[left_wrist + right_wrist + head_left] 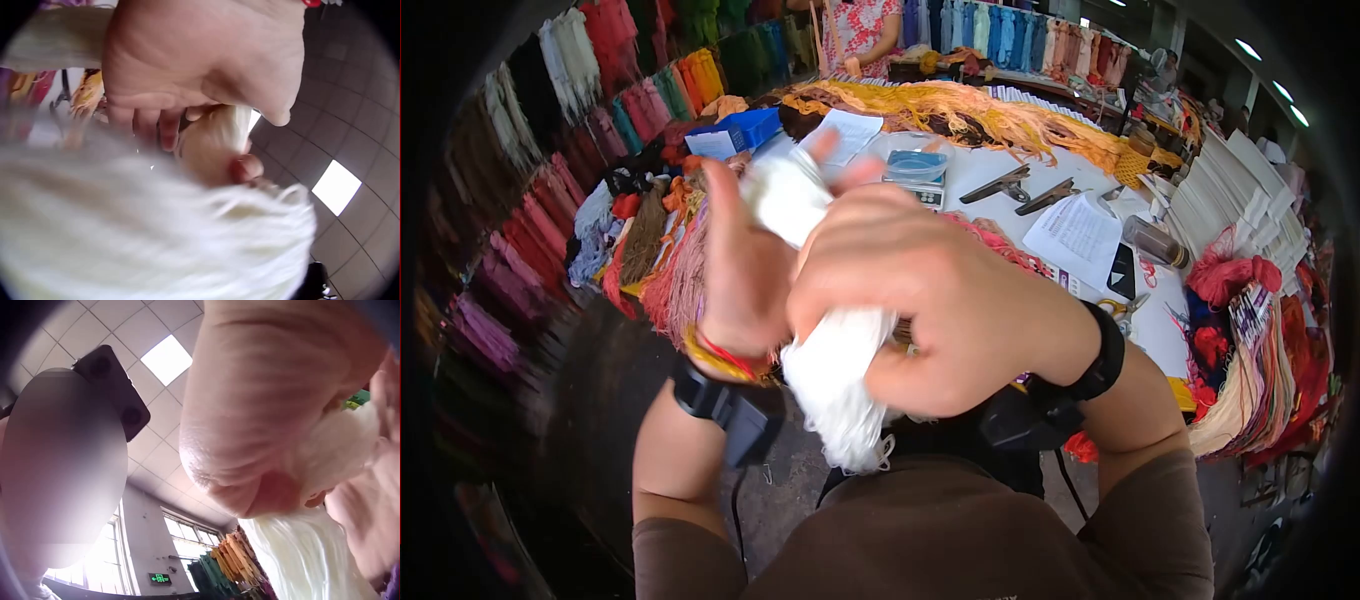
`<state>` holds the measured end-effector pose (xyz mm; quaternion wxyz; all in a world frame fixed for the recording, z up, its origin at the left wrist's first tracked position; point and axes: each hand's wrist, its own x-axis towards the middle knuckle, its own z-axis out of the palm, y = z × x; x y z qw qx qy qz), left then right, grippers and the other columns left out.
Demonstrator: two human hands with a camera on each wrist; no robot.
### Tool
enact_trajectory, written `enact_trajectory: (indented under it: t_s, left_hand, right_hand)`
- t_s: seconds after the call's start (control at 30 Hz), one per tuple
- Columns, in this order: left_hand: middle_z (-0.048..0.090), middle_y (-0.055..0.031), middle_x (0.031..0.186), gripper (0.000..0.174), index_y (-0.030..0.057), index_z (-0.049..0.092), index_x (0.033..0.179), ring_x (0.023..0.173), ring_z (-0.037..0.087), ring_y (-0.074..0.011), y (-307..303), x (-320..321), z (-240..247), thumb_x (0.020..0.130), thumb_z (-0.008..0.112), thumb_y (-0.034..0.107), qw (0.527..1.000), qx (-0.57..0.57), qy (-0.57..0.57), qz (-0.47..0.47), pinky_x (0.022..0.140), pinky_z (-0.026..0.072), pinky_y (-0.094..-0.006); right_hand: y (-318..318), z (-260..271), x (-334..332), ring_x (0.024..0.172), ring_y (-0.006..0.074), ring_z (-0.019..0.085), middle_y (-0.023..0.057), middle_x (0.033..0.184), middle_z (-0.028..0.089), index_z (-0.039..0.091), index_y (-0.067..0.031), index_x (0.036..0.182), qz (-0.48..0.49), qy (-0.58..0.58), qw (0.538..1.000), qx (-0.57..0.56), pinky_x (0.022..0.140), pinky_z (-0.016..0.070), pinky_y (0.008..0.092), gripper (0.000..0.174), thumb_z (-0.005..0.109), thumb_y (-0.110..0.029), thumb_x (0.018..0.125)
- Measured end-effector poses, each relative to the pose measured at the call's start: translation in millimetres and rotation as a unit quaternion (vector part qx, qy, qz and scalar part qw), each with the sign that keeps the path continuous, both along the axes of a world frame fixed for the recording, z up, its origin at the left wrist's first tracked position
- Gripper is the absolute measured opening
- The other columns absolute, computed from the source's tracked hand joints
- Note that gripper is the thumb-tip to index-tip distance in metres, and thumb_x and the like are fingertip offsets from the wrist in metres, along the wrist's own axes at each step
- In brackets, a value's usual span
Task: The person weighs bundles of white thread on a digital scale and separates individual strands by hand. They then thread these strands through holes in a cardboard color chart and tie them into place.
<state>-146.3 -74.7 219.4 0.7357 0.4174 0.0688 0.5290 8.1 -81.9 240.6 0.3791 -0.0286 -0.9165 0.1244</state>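
A bundle of white yarn [840, 385] hangs below my right hand [930, 290], whose fingers curl round its middle. The bundle's upper end, blurred, rises between the two hands. My left hand [745, 255] is beside it with thumb and fingers raised and spread. In the left wrist view the left palm [206, 56] faces the yarn [150, 231], fingers extended. The right wrist view has the right hand [269, 412] gripping the white yarn [306, 550], with the left hand [369, 506] close at the far side.
The table holds a scale [916, 175], black clips [997, 186], papers [1075, 238], scissors [1122, 307], a blue box [750, 128] and orange yarn [960, 108]. Coloured skeins [485, 330] hang at the left. A person in a patterned top [862, 30] stands across the table.
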Motion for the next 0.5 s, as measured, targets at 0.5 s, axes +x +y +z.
enact_trajectory:
  t_s: [0.5]
  left_hand:
    - [0.060, -0.0046, 0.104, 0.044, 0.0018, 0.054, 0.113, 0.094, 0.056, -0.0128, 31, -61, 106, 0.091, 0.043, 0.038, 0.867, 0.267, 0.328, 0.264, 0.084, 0.0423, -0.0313]
  right_hand:
    - [51, -10, -39, 0.078, 0.0313, 0.062, 0.0199, 0.084, 0.063, 0.058, 0.0007, 0.094, -0.154, 0.149, 0.945, -0.245, 0.070, 0.0477, 0.0364, 0.040, 0.052, -0.037, 0.080]
